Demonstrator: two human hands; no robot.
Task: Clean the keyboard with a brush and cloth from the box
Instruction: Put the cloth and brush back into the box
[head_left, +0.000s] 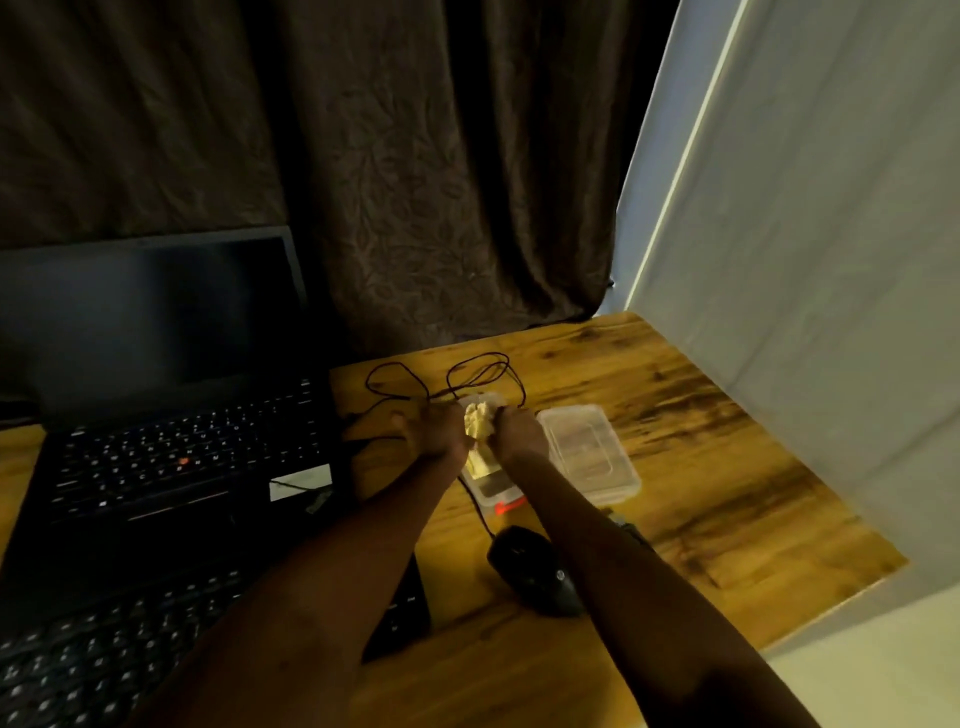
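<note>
Both of my hands reach over a clear plastic box (491, 493) on the wooden desk. My left hand (434, 434) and my right hand (517, 431) each grip a side of a crumpled pale yellow cloth (480, 423), held just above the box. A red-handled item, likely the brush (509, 508), shows at the box's near end. The black external keyboard (104, 649) lies at the lower left, partly hidden by my left forearm.
The box's clear lid (589, 452) lies to the right of the box. A black mouse (535, 569) sits near the front with its cable (441, 379) looped behind the box. An open black laptop (156, 415) stands at the left. A white wall borders the right side.
</note>
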